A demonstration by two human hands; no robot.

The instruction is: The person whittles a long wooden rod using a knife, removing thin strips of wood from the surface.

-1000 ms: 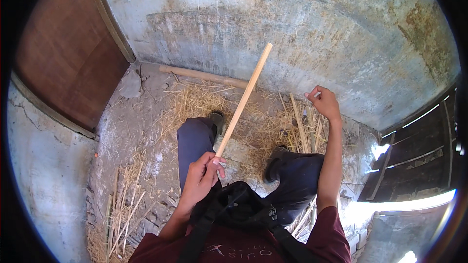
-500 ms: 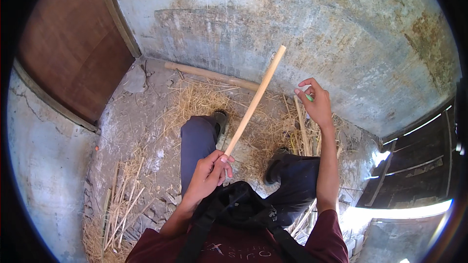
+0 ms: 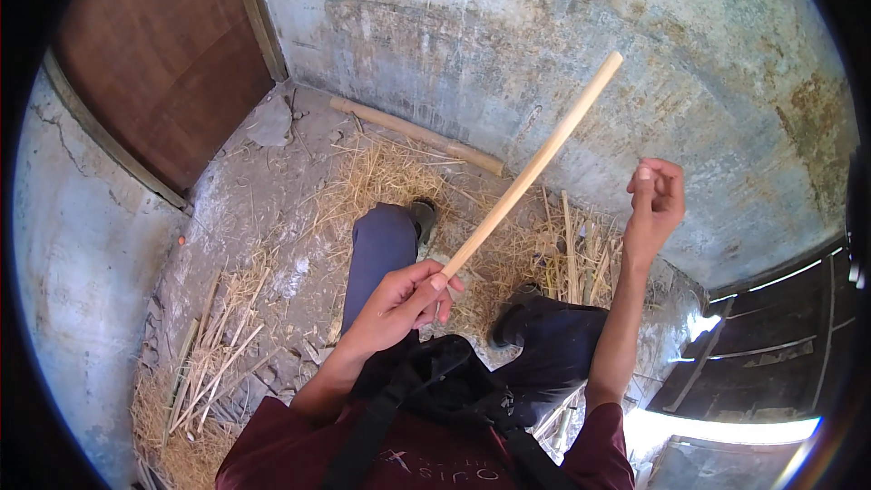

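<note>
Nearest, at the lower edge, are a dark red shirt (image 3: 426,467) and a black strapped pouch (image 3: 445,372), behind both bare hands. The left hand (image 3: 404,304) is closed, thumb pressed over curled fingers, around the near end of a pale, straight stick (image 3: 533,168). The stick slants up and away from that grip, its far tip ahead and to the left of the right hand, apart from it. It looks like wood or split bamboo: probably light, stiff and dry, with little slip, though its edges might splinter. Held at one end, it likely feels tip-heavy; a grip near the middle should balance better.

The right hand (image 3: 655,200) is raised, its fingers bent in toward the thumb; whether anything small is inside cannot be told.

Below the hands, dark trousers (image 3: 386,249) bend at the knees. To the left of the left hand lie loose strips (image 3: 213,367). Beyond it is scattered straw (image 3: 376,172), then a thick pole (image 3: 417,134) along the foot of a stained wall (image 3: 544,36).
</note>
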